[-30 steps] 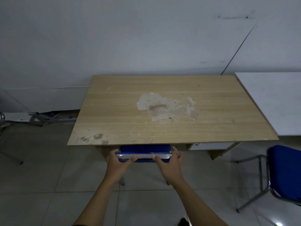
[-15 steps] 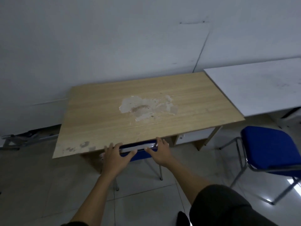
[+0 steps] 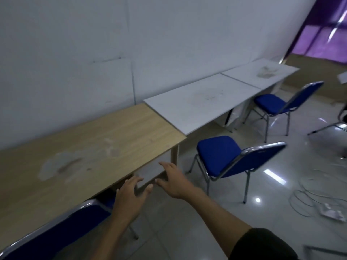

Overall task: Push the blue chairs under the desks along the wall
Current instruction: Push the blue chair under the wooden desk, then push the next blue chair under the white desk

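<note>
A blue chair (image 3: pixel 62 228) with a chrome-edged back sits tucked under the wooden desk (image 3: pixel 90 147) at lower left. My left hand (image 3: pixel 129 196) hovers open just right of its backrest, fingers spread, holding nothing. My right hand (image 3: pixel 174 181) is open too, in the air near the desk's front right corner. A second blue chair (image 3: pixel 227 156) stands pulled out in front of the first white desk (image 3: pixel 199 102). A third blue chair (image 3: pixel 277 104) stands out from the far white desk (image 3: pixel 262 74).
All three desks line the white wall. White cables (image 3: pixel 315 196) and a small packet lie on the glossy tiled floor at right. Another chair's metal leg (image 3: pixel 326 126) shows at the right edge. A purple window is at top right.
Both hands have let go of the first chair's backrest and opened. The view has swung right, bringing the white desks and two more blue chairs into sight.
</note>
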Tool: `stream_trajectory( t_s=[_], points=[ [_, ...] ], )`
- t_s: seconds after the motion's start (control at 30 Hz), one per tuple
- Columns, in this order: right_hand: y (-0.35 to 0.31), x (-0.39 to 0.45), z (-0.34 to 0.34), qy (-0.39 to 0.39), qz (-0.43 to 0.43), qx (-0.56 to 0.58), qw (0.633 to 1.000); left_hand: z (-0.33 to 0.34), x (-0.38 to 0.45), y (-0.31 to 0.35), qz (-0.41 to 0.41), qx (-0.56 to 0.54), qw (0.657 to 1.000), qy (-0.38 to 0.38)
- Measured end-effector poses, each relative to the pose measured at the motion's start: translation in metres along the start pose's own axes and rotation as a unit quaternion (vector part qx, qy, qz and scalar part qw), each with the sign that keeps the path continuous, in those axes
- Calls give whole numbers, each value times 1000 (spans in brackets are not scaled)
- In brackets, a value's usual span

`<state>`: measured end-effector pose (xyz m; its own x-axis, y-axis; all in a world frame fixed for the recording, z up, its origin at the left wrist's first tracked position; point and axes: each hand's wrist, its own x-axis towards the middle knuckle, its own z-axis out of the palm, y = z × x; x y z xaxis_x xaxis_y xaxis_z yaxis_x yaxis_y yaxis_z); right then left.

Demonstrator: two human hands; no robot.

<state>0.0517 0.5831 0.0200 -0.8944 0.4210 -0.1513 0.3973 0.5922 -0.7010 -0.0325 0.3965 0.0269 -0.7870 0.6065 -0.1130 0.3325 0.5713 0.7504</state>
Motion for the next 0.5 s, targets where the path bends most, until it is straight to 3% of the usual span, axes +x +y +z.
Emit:
stream_trajectory(
  t_s=[0.27, 0.5],
  points=[
    [156, -29, -159, 88, 56, 5, 995, 141, 46, 153, 45, -27, 999, 7],
    [292, -34, -269, 113, 135, 0, 984, 282, 91, 256, 75, -41, 994, -74]
  ],
)
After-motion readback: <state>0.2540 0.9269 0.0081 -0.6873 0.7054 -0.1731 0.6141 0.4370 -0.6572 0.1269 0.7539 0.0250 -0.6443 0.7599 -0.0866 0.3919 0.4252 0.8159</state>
